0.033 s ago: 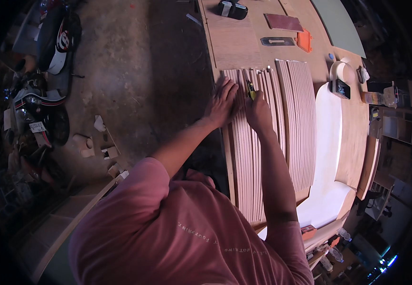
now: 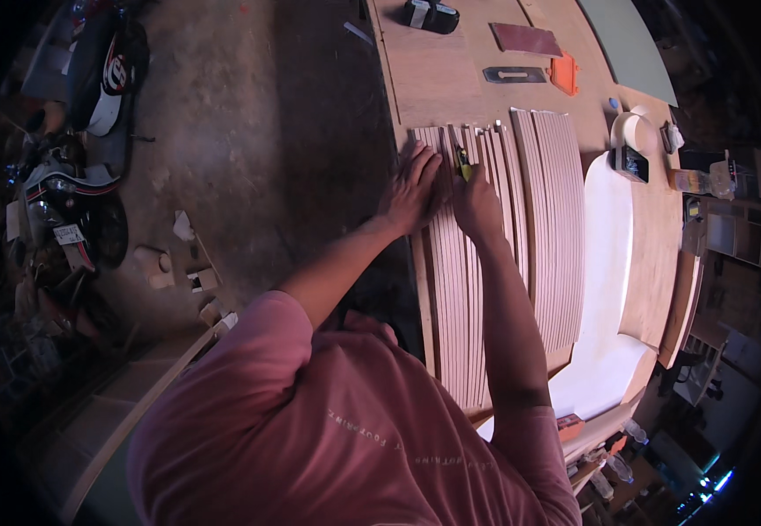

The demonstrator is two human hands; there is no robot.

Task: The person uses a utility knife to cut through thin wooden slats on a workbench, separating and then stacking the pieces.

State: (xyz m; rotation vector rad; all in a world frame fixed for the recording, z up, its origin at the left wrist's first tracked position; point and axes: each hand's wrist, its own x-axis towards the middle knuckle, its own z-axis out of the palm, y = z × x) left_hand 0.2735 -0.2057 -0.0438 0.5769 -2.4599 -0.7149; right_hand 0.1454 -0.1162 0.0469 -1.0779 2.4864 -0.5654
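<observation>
My left hand (image 2: 413, 195) lies on the far left end of a bundle of thin wooden strips (image 2: 461, 324), its fingers stretched forward and pressing down. Close to its right, my right hand (image 2: 479, 210) is closed around a yellow and black utility knife (image 2: 464, 167). The knife points away from me, over the strips near their far ends; whether its blade touches the wood is too small to tell. A second group of pale strips (image 2: 556, 245) lies side by side to the right of my right forearm.
The strips rest on a wooden workbench (image 2: 429, 88). Farther back are a black-and-grey battery-like block (image 2: 430, 16), a dark red-brown rectangular block (image 2: 525, 39), a slotted metal plate (image 2: 514, 75) and an orange plastic piece (image 2: 565, 74). A white sheet (image 2: 604, 289) curves at right. A motorcycle (image 2: 69, 193) stands left.
</observation>
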